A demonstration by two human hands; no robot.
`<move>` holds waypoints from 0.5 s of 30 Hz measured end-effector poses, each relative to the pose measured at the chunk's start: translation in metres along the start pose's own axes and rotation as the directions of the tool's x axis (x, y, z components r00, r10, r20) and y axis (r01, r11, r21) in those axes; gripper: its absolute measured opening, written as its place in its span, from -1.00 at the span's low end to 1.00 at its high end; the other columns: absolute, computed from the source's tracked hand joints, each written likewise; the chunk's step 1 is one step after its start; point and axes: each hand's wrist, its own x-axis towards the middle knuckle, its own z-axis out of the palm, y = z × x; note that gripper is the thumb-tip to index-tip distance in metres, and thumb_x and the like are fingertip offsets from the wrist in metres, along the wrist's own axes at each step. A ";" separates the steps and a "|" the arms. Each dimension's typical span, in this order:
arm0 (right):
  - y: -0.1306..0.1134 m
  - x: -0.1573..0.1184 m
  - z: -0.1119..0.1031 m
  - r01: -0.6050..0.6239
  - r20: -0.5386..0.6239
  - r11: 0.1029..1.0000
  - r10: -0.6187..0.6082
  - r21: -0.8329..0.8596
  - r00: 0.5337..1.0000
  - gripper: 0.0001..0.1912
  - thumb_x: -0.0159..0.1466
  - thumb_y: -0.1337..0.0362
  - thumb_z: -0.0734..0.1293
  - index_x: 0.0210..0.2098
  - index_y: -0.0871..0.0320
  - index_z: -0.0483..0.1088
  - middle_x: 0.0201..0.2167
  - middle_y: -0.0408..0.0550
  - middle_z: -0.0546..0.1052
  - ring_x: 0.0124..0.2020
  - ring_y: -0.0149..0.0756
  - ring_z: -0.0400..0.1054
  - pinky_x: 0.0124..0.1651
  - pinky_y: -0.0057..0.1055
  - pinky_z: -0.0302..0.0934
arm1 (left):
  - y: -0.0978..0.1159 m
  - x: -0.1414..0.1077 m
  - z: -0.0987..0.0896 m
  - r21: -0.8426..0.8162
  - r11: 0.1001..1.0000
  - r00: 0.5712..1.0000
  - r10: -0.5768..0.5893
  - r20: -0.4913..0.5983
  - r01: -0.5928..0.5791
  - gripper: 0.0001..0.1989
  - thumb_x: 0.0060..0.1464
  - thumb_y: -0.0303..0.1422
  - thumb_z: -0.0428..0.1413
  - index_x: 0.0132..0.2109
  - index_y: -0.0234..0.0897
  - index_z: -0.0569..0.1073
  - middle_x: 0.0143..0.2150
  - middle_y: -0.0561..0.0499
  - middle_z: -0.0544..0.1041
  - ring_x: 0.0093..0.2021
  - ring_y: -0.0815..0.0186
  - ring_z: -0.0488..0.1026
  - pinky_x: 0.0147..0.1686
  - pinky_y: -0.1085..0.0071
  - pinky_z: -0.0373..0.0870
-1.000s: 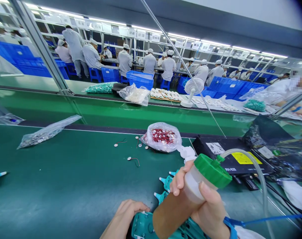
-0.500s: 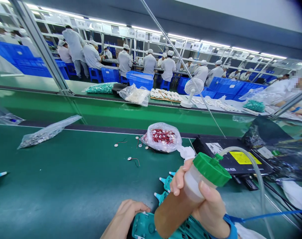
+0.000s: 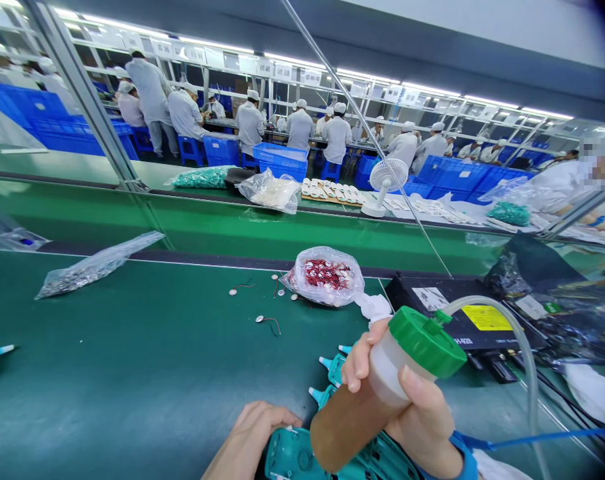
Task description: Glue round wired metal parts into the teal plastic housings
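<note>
A translucent bottle of brown liquid (image 3: 352, 413) with a green cap and a clear hose is tilted in my right hand (image 3: 412, 413), whose fingers wrap round it. Under the bottle lie teal plastic housings (image 3: 290, 453), partly hidden by it. At the left edge of the nearest housing, my left hand (image 3: 257, 427) rests with its fingers bent and together against the part. More teal pieces with light blue tips (image 3: 327, 397) show just behind the bottle. The bottle's lower end is over the housing.
An open bag of red-wired discs (image 3: 327, 275) stands ahead, with several loose discs beside it. A black box (image 3: 452, 307) with a yellow label is at the right. A clear bag (image 3: 95, 267) lies left. People in white work beyond the ledge.
The bottle in my right hand has shifted very slightly to the right. My left hand stays against the teal housing.
</note>
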 end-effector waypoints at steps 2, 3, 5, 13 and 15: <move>0.000 0.000 0.000 -0.009 0.008 1.000 0.009 0.009 1.000 -0.72 0.16 0.04 0.34 -0.21 0.03 0.33 -0.48 -0.15 0.46 -0.50 -0.31 0.34 -0.42 -0.36 0.21 | 0.000 0.000 0.000 0.002 1.000 1.000 -0.003 0.011 0.003 -0.67 -0.03 -0.20 0.27 -0.08 -0.04 0.45 -0.10 -0.01 0.51 -0.06 0.13 0.42 -0.08 0.30 0.37; 0.000 -0.001 0.000 -0.018 0.013 1.000 0.018 0.016 1.000 -0.72 0.16 0.04 0.34 -0.21 0.03 0.32 -0.48 -0.15 0.46 -0.50 -0.31 0.34 -0.42 -0.35 0.22 | 0.001 0.000 0.000 0.005 1.000 1.000 -0.005 0.017 0.005 -0.67 -0.03 -0.22 0.27 -0.08 -0.05 0.45 -0.10 0.00 0.51 -0.06 0.13 0.42 -0.07 0.31 0.37; 0.001 -0.001 0.001 -0.039 0.026 0.999 0.038 0.030 0.999 -0.70 0.16 0.03 0.33 -0.20 0.04 0.30 -0.48 -0.14 0.45 -0.52 -0.29 0.34 -0.43 -0.32 0.24 | 0.001 0.001 0.000 0.010 1.000 1.000 -0.011 0.027 0.011 -0.67 -0.03 -0.25 0.27 -0.08 -0.06 0.45 -0.11 0.00 0.50 -0.06 0.13 0.41 -0.07 0.31 0.36; 0.002 0.002 0.000 -0.059 0.097 0.994 0.050 0.097 0.994 -0.71 0.18 0.07 0.35 -0.18 0.05 0.32 -0.45 -0.15 0.46 -0.46 -0.33 0.37 -0.36 -0.35 0.26 | -0.001 0.000 -0.001 0.002 1.000 0.999 -0.005 0.041 0.004 -0.65 -0.06 -0.22 0.29 -0.09 -0.04 0.44 -0.10 0.02 0.49 -0.04 0.12 0.39 -0.06 0.28 0.34; 0.002 0.003 -0.001 -0.059 0.109 0.992 0.048 0.107 0.993 -0.73 0.19 0.08 0.35 -0.17 0.03 0.33 -0.43 -0.17 0.46 -0.44 -0.36 0.37 -0.35 -0.39 0.25 | -0.002 -0.001 0.000 0.002 1.000 0.999 -0.002 0.042 0.002 -0.65 -0.05 -0.23 0.29 -0.08 -0.03 0.43 -0.10 0.03 0.49 -0.05 0.13 0.39 -0.07 0.29 0.34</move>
